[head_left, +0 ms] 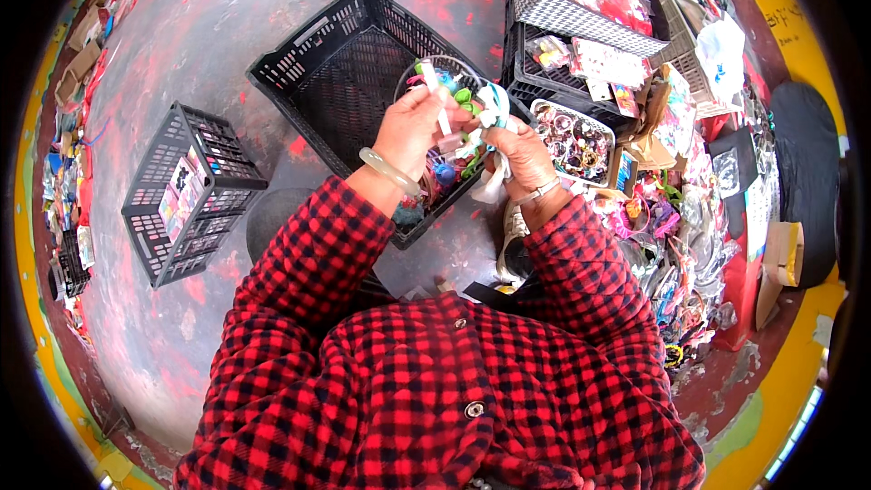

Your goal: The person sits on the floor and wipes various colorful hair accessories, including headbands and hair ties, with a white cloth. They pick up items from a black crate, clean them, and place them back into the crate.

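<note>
Left hand (408, 134) pinches a flat white strip (430, 78); right hand (526, 156) grips soft pale-blue-and-white bands (493, 111); slackening could drop either below.

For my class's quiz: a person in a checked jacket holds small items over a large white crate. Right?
The large crate is black, not white, as the head view shows. The left hand and right hand hold small items over it; the jacket is checked.

Red and black checked jacket (399, 399), round shiny buttons (474, 410), pale bangle (389, 171), thin silvery bracelet (539, 191).
</note>
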A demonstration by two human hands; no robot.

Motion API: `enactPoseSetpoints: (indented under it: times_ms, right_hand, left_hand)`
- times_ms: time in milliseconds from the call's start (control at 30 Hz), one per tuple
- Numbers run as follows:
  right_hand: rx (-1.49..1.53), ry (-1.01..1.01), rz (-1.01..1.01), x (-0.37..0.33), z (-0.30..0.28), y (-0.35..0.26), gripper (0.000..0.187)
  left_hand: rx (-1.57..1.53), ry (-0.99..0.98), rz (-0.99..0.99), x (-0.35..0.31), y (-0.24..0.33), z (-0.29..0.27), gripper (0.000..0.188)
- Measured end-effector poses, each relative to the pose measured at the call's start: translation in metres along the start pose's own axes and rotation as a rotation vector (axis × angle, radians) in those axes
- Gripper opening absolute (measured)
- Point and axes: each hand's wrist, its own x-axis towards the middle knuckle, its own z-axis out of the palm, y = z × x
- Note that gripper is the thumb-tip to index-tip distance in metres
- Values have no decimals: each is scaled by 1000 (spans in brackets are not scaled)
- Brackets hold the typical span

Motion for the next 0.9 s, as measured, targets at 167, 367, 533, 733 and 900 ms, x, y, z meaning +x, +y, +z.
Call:
enactPoseSetpoints:
  times_ms: [167,367,533,733,900]
  right_hand:
    - [20,-147,55,-6,-3,-10,22]
    - [-101,-17,3,-7,-1,-9,11]
    - [-148,82,-66,-5,3,-3,8]
    - [-152,53,-84,2,-6,6,12]
    - [-193,14,-25,1,-4,9,15]
  left_hand:
    - [-91,122,125,8,7,-10,22]
    - [-217,-152,-212,10,11,-21,25]
    - [-285,-12,-361,14,2,-22,20]
    - [-438,-76,-150,16,-9,-15,22]
    - [-484,4,-198,20,-12,-26,22]
